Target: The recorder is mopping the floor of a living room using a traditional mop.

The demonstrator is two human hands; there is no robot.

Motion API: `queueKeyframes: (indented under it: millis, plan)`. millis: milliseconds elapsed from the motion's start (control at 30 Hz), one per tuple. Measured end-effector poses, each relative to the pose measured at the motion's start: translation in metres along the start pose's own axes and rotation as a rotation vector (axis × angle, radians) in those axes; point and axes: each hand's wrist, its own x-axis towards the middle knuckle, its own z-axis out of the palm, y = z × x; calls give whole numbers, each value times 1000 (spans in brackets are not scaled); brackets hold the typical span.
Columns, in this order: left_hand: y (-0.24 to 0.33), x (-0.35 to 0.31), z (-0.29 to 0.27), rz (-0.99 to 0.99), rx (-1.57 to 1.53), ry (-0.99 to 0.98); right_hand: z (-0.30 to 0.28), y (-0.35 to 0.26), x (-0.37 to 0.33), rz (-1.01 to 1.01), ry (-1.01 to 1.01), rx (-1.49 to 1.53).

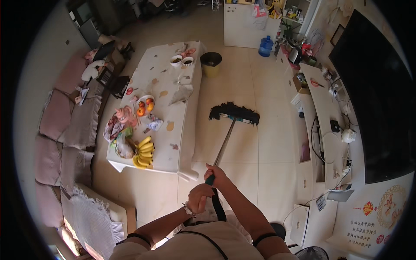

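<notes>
A mop (224, 142) with a long metal handle reaches away from my body. Its dark stringy head (234, 113) lies on the tiled floor, to the right of the table. My right hand (216, 176) is wrapped round the handle, by a green grip section. Closer to my body, my left hand (199, 199) is closed at the top end of the same handle; its fingers partly hide the end. A bracelet circles my left wrist.
A cloth-covered table (182, 125) stands left, bearing bananas (144, 154), a fruit plate and bowls. Beyond it are a yellow bin (211, 65) and a blue water bottle (265, 46). A pink sofa (56, 115) lines the left; a low cabinet (305, 151) with cables lines the right.
</notes>
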Motion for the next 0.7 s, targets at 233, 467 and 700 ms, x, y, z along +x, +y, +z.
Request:
queueKeyframes:
  millis: [233,467,700]
  plan:
    - [-102,149,10,-186,232,-144,50,-187,83,-204,86,-41]
    - [-204,195,15,-767,-61,-273,45,-301,9,-319,60,-25]
    - [-216,127,120,-1862,-903,-619,-41,-114,-138,-346,352,-209]
